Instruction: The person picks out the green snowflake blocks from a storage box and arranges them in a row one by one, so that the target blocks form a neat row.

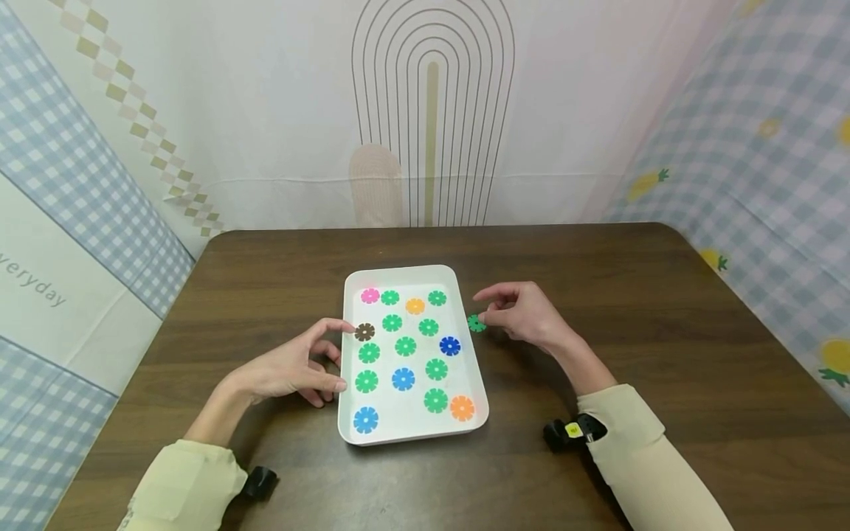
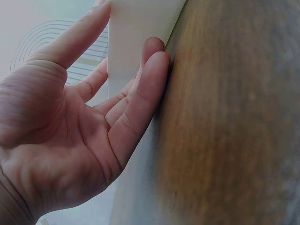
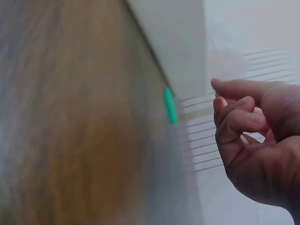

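Note:
A shallow white tray [image 1: 412, 435] lies on the table, holding several flat notched discs in green, blue, pink, brown and orange. My left hand [image 1: 299, 369] rests against its left side, the index fingertip and thumb at the rim. The index fingertip is beside the brown disc [image 1: 364, 332]. Past the tray's right side, a loose green disc [image 1: 477, 323] lies flat on the table, seen edge-on in the right wrist view. Over it hovers my right hand [image 1: 524, 316], index finger extended and the other fingers bent. In the right wrist view the hand is apart from the disc and holds nothing.
The dark wooden table [image 1: 279, 265] extends around the tray. Behind it hangs a white curtain [image 1: 265, 110] with arch lines; checked cloths flank both sides. A black strap device [image 1: 574, 431] sits at each wrist.

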The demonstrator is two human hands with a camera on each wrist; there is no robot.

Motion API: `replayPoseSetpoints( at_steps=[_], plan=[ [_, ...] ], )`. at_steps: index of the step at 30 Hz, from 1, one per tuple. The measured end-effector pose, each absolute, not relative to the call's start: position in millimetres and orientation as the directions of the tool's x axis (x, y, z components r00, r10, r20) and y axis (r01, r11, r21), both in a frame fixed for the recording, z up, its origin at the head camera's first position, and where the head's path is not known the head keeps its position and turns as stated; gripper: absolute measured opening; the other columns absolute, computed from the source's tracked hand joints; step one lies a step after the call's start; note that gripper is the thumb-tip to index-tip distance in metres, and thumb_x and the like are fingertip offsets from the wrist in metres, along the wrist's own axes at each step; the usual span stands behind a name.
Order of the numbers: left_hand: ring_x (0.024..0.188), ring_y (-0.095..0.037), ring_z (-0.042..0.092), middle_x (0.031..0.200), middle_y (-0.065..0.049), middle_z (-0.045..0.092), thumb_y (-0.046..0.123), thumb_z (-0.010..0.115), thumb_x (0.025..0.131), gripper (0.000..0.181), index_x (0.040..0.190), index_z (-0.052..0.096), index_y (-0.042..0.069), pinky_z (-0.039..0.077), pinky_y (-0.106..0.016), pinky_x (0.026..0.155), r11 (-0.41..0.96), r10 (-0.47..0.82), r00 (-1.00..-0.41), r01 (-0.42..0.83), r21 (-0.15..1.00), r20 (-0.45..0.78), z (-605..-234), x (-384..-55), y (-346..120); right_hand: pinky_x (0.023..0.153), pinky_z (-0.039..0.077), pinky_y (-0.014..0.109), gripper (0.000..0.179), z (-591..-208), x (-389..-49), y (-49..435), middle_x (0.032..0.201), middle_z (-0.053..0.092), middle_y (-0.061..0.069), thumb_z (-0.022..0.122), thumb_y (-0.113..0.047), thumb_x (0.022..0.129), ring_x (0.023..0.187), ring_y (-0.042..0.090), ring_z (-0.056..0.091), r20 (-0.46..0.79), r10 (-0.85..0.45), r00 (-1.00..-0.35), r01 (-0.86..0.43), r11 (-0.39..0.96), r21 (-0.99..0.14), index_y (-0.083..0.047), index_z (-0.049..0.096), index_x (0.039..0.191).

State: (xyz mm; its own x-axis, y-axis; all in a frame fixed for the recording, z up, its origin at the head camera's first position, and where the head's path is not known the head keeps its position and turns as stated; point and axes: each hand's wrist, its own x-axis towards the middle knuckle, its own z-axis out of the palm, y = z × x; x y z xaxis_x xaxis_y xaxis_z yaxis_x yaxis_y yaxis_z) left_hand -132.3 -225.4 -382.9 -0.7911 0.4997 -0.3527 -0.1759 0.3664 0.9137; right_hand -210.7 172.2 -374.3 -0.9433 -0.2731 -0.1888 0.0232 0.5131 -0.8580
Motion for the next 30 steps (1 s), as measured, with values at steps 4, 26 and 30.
replayPoseSetpoints(
  at_steps=[4, 26, 30],
  plan=[
    [0.081, -0.029, 0.071, 0.121, -0.021, 0.051, 0.018, 0.084, 0.092, 0.088, 0.158, 0.027, 0.018, 0.064, -0.044, 0.071, 0.37, 0.496, -0.792, -0.176, 0.912, -0.355, -382.0, -131.5, -226.2, 0.052, 0.041, 0.025, 0.034, -362.3, -203.2, 166.9, 0.095, 0.062, 0.01, 0.081, -0.016, 0.093, 0.059, 0.018, 0.047, -0.184, -0.306, -0.934, 0.007, 0.5, -0.866, -0.011, 0.074, 0.126],
    [0.077, -0.028, 0.07, 0.12, -0.021, 0.05, 0.016, 0.084, 0.093, 0.086, 0.157, 0.026, 0.016, 0.064, -0.041, 0.069, 0.361, 0.517, -0.786, -0.16, 0.919, -0.34, -379.9, -131.6, -225.0, 0.059, 0.043, 0.026, 0.025, -363.4, -159.5, 142.8, 0.095, 0.074, 0.0, 0.085, -0.014, 0.09, 0.082, 0.025, 0.056, -0.152, -0.541, -0.827, -0.198, 0.534, -0.822, -0.011, 0.08, 0.113],
    [0.078, -0.028, 0.07, 0.119, -0.02, 0.051, 0.015, 0.084, 0.093, 0.086, 0.157, 0.026, 0.016, 0.064, -0.042, 0.069, 0.361, 0.515, -0.787, -0.159, 0.919, -0.338, -379.9, -131.8, -225.5, 0.06, 0.043, 0.026, 0.025, -366.9, -155.2, 142.5, 0.094, 0.074, -0.001, 0.084, -0.016, 0.09, 0.083, 0.025, 0.056, -0.171, -0.559, -0.811, -0.206, 0.547, -0.811, -0.012, 0.08, 0.114]
  ],
)
